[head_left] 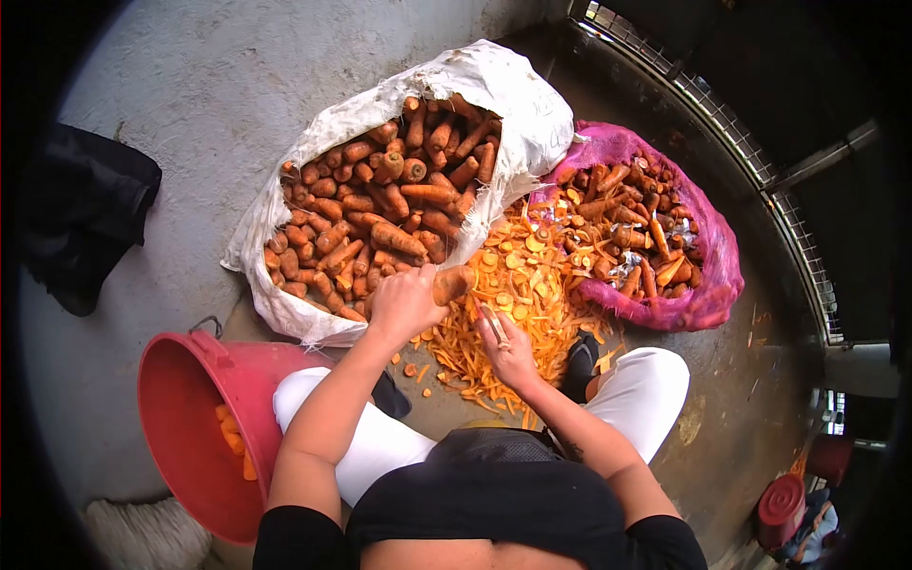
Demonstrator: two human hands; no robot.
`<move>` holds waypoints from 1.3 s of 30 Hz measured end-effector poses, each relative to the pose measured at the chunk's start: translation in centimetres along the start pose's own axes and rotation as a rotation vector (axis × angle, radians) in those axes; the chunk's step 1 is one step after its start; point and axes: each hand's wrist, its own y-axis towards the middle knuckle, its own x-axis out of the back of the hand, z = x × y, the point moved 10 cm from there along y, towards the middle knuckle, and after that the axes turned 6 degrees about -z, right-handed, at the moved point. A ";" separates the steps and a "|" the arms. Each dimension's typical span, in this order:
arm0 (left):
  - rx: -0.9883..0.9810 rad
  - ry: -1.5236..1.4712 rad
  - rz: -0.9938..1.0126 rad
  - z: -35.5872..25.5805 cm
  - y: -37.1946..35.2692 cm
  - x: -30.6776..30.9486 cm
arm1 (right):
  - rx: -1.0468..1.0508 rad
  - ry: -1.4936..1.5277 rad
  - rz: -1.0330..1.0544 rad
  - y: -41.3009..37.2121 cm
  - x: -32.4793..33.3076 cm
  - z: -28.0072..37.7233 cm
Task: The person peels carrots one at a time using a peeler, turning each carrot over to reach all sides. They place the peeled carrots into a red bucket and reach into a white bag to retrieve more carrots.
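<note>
My left hand [407, 306] is closed around the thick end of an unpeeled carrot [454, 283], held over the pile of carrot peelings [503, 356]. Just to the right, my right hand [510, 353] grips a slim, pale-handled tool [494, 321], its tip pointing up towards the carrot; I cannot tell whether it is a knife or a peeler. Long orange strips and round cut-off slices lie heaped beneath both hands. Right behind my left hand gapes a white woven sack [527, 100], full of unpeeled carrots [394, 204].
A pink mesh sack [717, 256] with carrots, ends and scraps lies open at the right. By my left leg, a red bucket [190, 418] leans with a few peeled carrots [231, 435] inside. Black cloth [90, 209] hangs at far left. Another person [815, 532] is at lower right.
</note>
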 end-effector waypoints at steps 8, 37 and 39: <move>0.005 -0.042 -0.013 0.4 -0.1 -0.6 | -0.086 0.095 0.005 0.2 -0.1 -2.0; -0.023 -0.012 0.012 0.6 -0.3 -0.7 | -0.135 0.185 0.049 0.0 -1.1 -2.5; -0.039 -0.019 -0.028 0.6 -0.4 -0.6 | -0.172 0.103 0.042 0.0 -0.9 -2.8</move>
